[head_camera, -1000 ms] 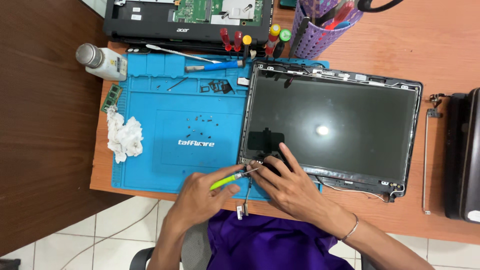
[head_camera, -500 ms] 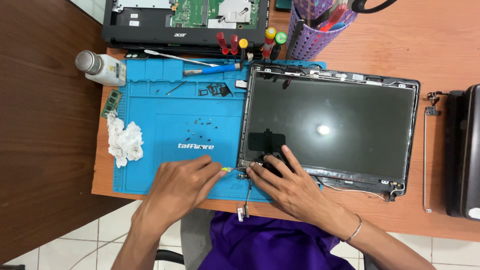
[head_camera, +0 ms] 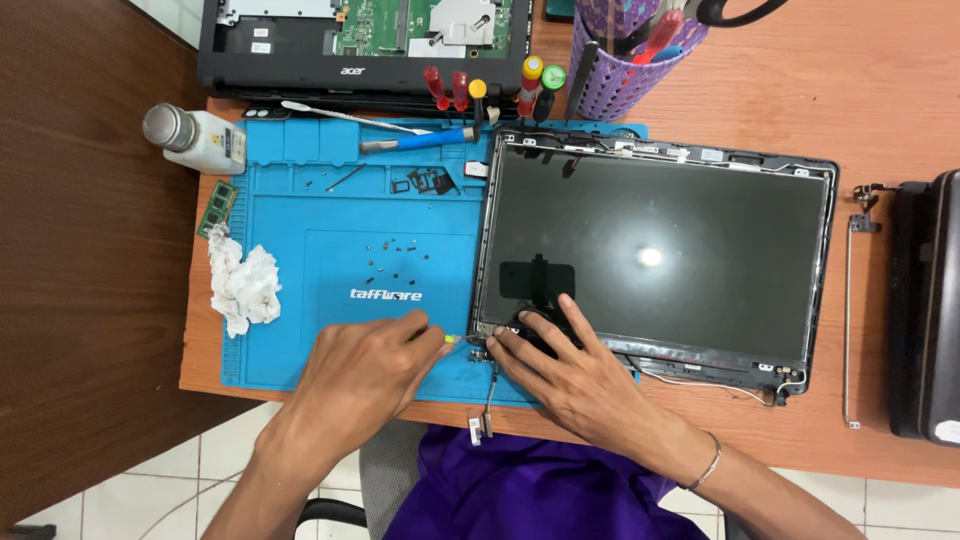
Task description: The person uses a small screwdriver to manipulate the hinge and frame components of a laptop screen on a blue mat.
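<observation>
Laptop screen panel (head_camera: pixel 655 255), dark glass up and its bezel stripped off, lies flat on the wooden tabletop (head_camera: pixel 800 90), its left edge overlapping the blue work mat (head_camera: pixel 330 200). Behind the mat sits an opened laptop base (head_camera: pixel 365 45) with its green board exposed, and a purple mesh tool cup (head_camera: pixel 625 60) stands next to it. A black case (head_camera: pixel 925 310) rests at the far right edge, with a thin metal hinge bracket (head_camera: pixel 850 300) just beside it.

The right hand (head_camera: pixel 585 385) lies spread, palm down, over the panel's lower left corner, its fingers (head_camera: pixel 525 355) pressing on the frame there; it grips nothing. The left hand (head_camera: pixel 365 375) is curled closed on a yellow-green tool (head_camera: pixel 455 339), only the tip showing past the fingers, aimed at that same corner.

A white bottle (head_camera: pixel 195 135) lies on its side at the mat's top left corner, crumpled tissue (head_camera: pixel 242 285) sits on the mat's left margin, and small dark screws (head_camera: pixel 395 260) are scattered mid-mat. A loose cable (head_camera: pixel 487 395) hangs from the panel's corner over the tabletop edge.
</observation>
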